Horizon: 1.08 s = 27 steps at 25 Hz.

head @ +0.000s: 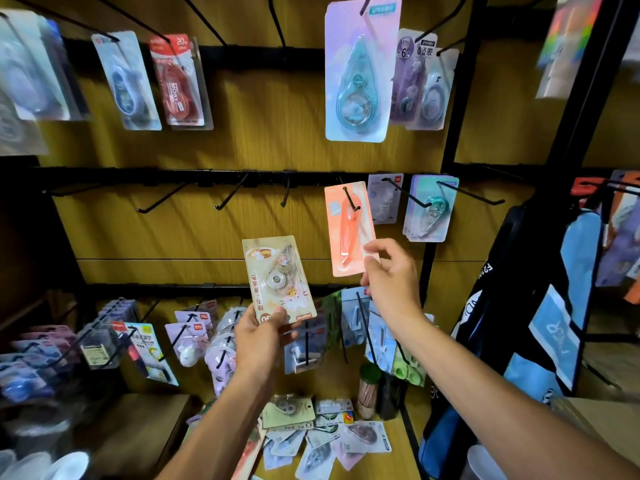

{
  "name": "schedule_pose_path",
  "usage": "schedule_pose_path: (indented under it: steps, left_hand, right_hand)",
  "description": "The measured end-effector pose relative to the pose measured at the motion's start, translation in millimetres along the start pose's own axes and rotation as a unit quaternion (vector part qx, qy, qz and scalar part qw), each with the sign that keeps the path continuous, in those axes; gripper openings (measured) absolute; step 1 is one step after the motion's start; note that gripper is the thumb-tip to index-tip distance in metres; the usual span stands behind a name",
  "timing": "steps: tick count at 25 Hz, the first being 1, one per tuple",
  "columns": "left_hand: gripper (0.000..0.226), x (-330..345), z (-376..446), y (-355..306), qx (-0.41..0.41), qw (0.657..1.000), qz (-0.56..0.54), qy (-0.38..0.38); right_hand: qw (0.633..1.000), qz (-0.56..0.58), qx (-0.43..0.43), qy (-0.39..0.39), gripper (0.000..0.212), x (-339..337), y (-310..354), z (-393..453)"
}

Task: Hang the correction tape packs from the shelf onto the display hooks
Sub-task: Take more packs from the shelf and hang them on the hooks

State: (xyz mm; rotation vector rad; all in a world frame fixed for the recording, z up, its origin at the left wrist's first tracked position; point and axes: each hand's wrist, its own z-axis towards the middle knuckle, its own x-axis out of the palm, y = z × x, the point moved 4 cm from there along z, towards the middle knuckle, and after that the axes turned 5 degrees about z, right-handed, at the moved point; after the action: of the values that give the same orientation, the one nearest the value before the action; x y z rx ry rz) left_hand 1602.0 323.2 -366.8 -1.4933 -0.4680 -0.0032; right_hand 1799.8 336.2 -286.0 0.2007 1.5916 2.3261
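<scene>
Left hand (pixel 258 336) gripping beige pack (pixel 277 278) by bottom edge, upright. Right hand (pixel 391 271) pinching orange pack's (pixel 348 226) lower corner, pack threaded on hook (pixel 351 199).

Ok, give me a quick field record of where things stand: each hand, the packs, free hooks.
left hand: holds cream pack by its bottom edge, upright, not on a hook
right hand: pinching lower right edge of orange pack
orange pack: threaded on a middle-row hook
free hooks: several bare in middle row, e.g.
shelf: loose packs still piled there
</scene>
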Motion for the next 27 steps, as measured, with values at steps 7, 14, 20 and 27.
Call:
schedule_pose_path:
  steps: [7,14,20,27]
  left_hand:
    - [0.018,-19.6,26.5,-6.3,0.015,1.000,0.028,0.002]
    - [0.012,-36.8,36.9,-19.2,0.044,0.992,0.121,-0.002]
    - [0.013,-26.1,30.8,-54.9,0.130,0.972,0.190,0.050]
    - [0.012,-20.4,15.0,-89.2,0.173,0.967,0.166,0.091]
  right_hand:
    - [0.989,0.003,0.148,0.019,0.038,48.6,-2.1,80.0]
    - [0.952,0.020,0.261,0.161,0.057,52.4,-32.6,58.6]
    - [0.960,-0.142,0.048,0.238,0.045,47.9,-10.0,35.5]
    - [0.900,-0.297,-0.123,0.295,0.014,38.2,18.1,11.3]
